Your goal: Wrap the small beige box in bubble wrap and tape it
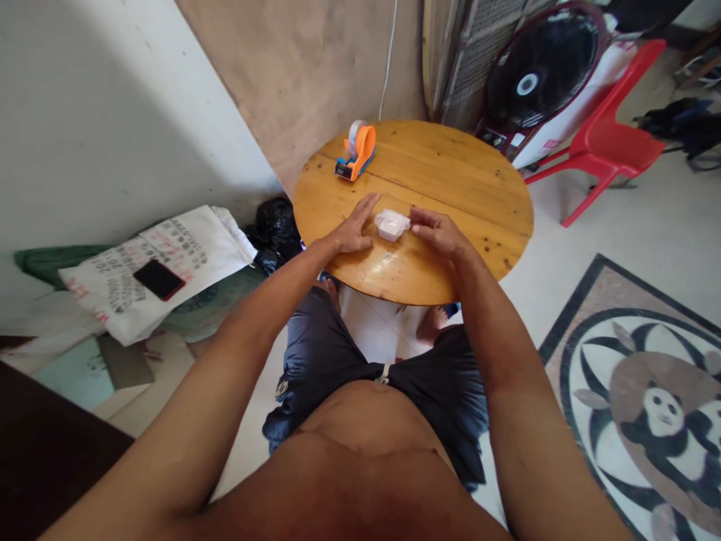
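Observation:
A small pale packet in clear, crinkled plastic wrap (pixel 392 225) rests on the round wooden table (pixel 451 161). My left hand (pixel 356 228) lies at its left side, fingers stretched out and thumb apart, holding nothing. On the other side, my right hand (pixel 438 231) is slightly curved, with its thumb and fingers apart. Its fingertips come right up to the packet's right edge; whether they touch the wrap I cannot tell. Farther back on the tabletop stands an orange and blue tape dispenser (pixel 360 150) with a roll of tape in it.
A red plastic chair (pixel 616 143) and a large dark round-fronted appliance (pixel 541 71) stand beyond the table's right side. To the left, a black phone (pixel 159 279) lies on a white printed sack (pixel 191 240). Black plastic bags (pixel 276 229) sit against the wall near the table's edge.

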Demonstrator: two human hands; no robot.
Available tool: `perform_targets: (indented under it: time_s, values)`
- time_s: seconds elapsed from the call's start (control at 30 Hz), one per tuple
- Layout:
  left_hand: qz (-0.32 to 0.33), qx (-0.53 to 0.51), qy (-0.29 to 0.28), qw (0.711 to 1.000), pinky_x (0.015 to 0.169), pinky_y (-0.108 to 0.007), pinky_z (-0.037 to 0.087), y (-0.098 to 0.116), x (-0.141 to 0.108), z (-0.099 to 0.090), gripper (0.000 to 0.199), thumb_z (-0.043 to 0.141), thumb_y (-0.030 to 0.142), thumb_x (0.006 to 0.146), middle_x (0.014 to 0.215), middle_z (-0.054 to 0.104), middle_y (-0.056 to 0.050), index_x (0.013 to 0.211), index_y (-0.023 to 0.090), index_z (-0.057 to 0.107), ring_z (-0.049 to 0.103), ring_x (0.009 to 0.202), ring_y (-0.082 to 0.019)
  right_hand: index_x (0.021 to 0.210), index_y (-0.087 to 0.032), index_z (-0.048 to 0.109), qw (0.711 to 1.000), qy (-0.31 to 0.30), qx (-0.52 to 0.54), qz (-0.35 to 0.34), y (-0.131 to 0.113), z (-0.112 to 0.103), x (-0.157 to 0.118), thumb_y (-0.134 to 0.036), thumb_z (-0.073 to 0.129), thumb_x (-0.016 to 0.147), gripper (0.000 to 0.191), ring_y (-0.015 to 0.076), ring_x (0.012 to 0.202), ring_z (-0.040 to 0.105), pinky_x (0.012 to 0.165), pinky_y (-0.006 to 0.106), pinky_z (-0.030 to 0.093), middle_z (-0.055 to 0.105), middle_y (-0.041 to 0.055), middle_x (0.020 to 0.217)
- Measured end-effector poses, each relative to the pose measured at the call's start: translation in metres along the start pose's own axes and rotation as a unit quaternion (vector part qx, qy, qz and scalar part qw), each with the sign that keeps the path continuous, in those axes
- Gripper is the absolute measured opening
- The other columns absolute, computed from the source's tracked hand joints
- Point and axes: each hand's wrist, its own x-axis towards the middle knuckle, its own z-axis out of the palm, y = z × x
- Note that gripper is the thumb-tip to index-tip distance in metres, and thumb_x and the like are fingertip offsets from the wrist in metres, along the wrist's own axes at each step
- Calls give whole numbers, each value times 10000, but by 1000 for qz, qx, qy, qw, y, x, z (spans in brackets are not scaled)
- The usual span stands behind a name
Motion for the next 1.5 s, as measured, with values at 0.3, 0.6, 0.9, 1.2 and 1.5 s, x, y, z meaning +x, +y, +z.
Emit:
perform_targets:
  time_s: [0.3, 0.6, 0.9, 1.2, 1.5]
  values:
    - [-34, -80, 33, 996, 1158, -505, 434, -9, 20, 30, 825, 792, 555, 779, 1452, 589, -159, 1475, 187, 547, 571, 1328, -316, 1489, -159, 562, 985, 46, -151, -65, 15, 25, 10, -363, 862, 671, 895, 389, 1335, 590, 1169, 547, 421, 648, 170, 1420]
    - [-62, -118, 22, 991, 1100, -424, 495, 17, 24, 37, 700, 679, 546, 864, 1362, 665, -165, 1401, 105, 595, 644, 1207, -265, 1367, -155, 640, 996, 3, -12, -84, 28, 8, -2, -406, 753, 769, 659, 296, 1098, 696, 1045, 492, 526, 734, 126, 1231]
    - [-38, -51, 69, 996, 1112, -454, 486, 12, 14, 51, 783, 660, 654, 860, 1398, 628, -175, 1445, 145, 550, 617, 1257, -287, 1384, -188, 635, 993, 44, -20, -112, 39, 17, -10, -546, 794, 734, 759, 308, 1131, 687, 1051, 503, 524, 709, 124, 1289]
    - [27, -42, 77, 996, 1040, -491, 527, 5, 12, 54, 774, 771, 543, 783, 1332, 644, -158, 1435, 179, 568, 641, 1192, -314, 1493, -189, 513, 960, 105, -183, -186, 33, 26, -25, -743, 657, 813, 889, 373, 1252, 610, 1075, 572, 496, 617, 193, 1409]
    - [26, -44, 93, 994, 1044, -467, 523, 4, 10, 57, 801, 801, 564, 779, 1320, 632, -172, 1423, 151, 561, 634, 1194, -301, 1306, -177, 567, 894, 175, -320, -260, 13, 42, -38, -472, 498, 995, 434, 335, 1315, 548, 1111, 549, 488, 584, 214, 1379]
